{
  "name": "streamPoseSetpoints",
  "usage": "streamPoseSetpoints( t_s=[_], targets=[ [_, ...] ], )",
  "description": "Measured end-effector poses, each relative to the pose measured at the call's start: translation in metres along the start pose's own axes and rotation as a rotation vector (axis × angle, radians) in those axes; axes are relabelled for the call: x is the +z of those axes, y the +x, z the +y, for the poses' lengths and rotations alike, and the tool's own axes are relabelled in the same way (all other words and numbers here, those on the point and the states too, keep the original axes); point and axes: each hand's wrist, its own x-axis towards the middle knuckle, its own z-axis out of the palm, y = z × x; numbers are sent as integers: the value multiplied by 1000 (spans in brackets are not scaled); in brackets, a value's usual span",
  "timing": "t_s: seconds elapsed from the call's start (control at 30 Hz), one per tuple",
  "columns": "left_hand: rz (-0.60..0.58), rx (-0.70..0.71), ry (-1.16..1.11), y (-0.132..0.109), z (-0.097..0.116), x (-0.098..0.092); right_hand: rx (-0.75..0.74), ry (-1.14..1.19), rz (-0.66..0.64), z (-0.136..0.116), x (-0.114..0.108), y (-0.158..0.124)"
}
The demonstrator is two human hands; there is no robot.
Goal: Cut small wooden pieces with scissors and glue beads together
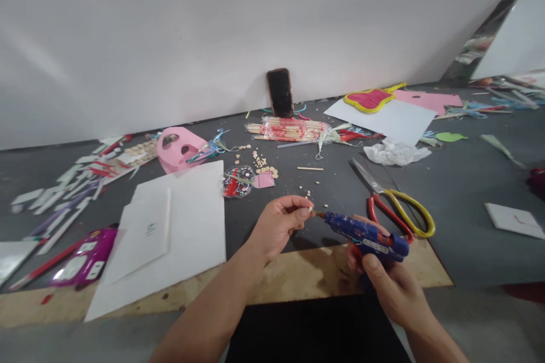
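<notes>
Near the middle of the table's front part, my left hand [279, 224] is closed, its thumb and forefinger pinching a tiny pale piece [311, 209]. My right hand [385, 278] is wrapped round a blue glue gun [353, 229] that points left. The gun's nozzle tip touches or nearly touches the tiny piece at my left fingertips. Small beige pieces [266, 170] are scattered beyond my left hand, beside a clear bag of beads [237, 181] and a pink square [264, 180]. A short wooden stick [310, 168] lies behind my left fingertips.
Scissors [383, 190] with red and yellow handles lie behind the glue gun. White sheets [196, 227] and a pink mask [181, 147] are at left. A phone [280, 92] leans on the wall behind packed sticks [289, 129]. Crumpled tissue [395, 152] sits at back right.
</notes>
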Motion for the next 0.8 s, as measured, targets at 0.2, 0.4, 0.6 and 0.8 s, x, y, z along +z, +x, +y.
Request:
streamPoseSetpoints(
  t_s=[0.2, 0.4, 0.6, 0.8],
  targets=[
    [9, 12, -2, 0, 0, 1, -2, 16, 17, 3, 0, 0],
    [22, 17, -40, 1, 1, 0, 18, 29, -4, 0, 0, -3],
    [46, 104, -172, 3, 10, -5, -47, -381, -118, -12, -35, 11],
    [121, 189, -260, 8, 16, -13, -233, -1292, 84, -6, -79, 68]
  ],
)
